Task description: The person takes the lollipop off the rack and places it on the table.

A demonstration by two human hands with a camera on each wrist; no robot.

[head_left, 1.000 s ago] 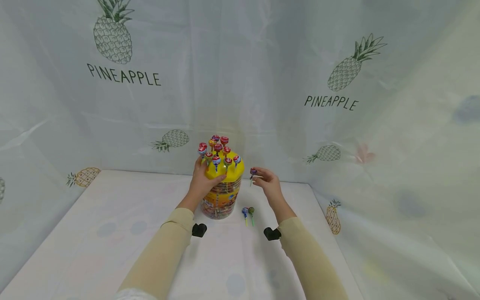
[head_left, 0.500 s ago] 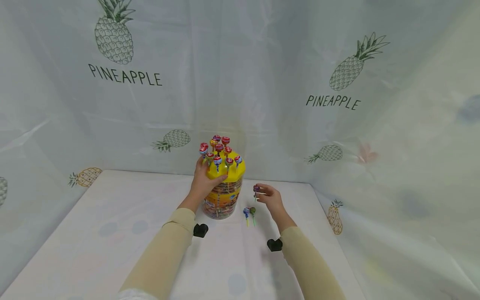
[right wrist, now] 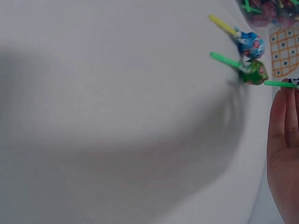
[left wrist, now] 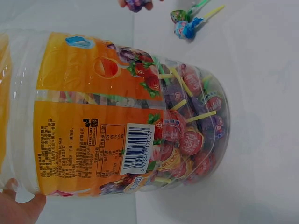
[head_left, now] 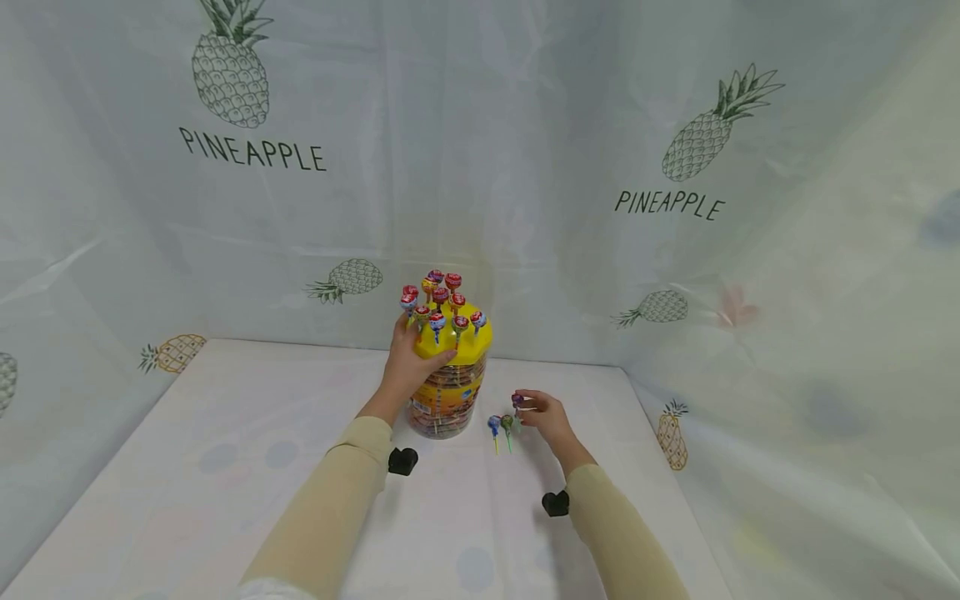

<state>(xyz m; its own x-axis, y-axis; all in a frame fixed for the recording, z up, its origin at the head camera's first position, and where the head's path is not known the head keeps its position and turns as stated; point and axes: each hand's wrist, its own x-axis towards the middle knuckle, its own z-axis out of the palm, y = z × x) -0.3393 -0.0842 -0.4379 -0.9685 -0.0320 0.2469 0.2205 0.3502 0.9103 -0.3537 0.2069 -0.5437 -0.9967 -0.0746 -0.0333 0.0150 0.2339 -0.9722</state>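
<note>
A clear jar point(head_left: 444, 402) full of lollipops, with an orange label and a yellow lid point(head_left: 476, 346), stands upright on the white table. Several lollipops point(head_left: 439, 295) poke up from the lid. My left hand point(head_left: 407, 367) grips the jar's upper left side, thumb in front near the lid. Right of the jar, my right hand point(head_left: 547, 419) pinches a purple-wrapped lollipop point(head_left: 517, 401), low over the table. Its green stick point(right wrist: 279, 84) points out past the fingertips in the right wrist view. Just left of that hand lie a green lollipop point(head_left: 507, 422) and a blue lollipop point(head_left: 493, 423), side by side.
The white table point(head_left: 285, 500) reaches back to a hanging cloth point(head_left: 480, 183) printed with pineapples, close behind the jar. More cloth hangs at the right side. A black wrist mount point(head_left: 556, 503) sticks out from the right sleeve, another point(head_left: 402, 461) from the left.
My right hand has come down and slightly right with the purple lollipop, from beside the lid to near the two on the table. My left hand stays on the jar.
</note>
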